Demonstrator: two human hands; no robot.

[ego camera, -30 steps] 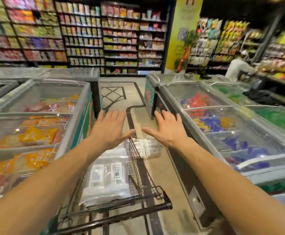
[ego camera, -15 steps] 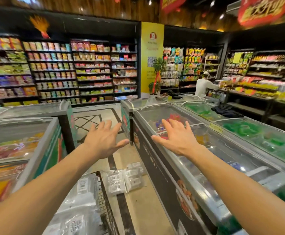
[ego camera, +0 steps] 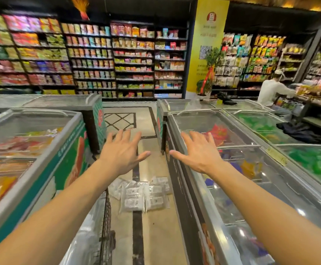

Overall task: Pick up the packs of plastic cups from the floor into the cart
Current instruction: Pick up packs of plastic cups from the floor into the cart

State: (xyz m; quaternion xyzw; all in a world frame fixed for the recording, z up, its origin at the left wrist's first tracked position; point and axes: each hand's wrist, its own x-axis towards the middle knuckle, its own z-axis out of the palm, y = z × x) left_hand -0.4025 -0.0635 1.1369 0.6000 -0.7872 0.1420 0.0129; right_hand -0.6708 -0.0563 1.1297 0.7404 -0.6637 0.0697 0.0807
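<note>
Packs of plastic cups (ego camera: 144, 194) lie below both empty hands.

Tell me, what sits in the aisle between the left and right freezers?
In the head view: cup packs on the floor, and the cart beside the left freezer.

Beige polished floor (ego camera: 156, 236) with black inlay stripe, grey glass-lidded chest freezers (ego camera: 31, 121) both sides, dark wall shelving (ego camera: 90, 60) full of colourful packets, tall yellow banner pillar (ego camera: 205, 44) behind.

Supermarket: stocked snack shelves (ego camera: 90, 60) along back wall, glass-topped chest freezers (ego camera: 222, 142) flanking aisle, wire cart (ego camera: 106, 226)
</note>
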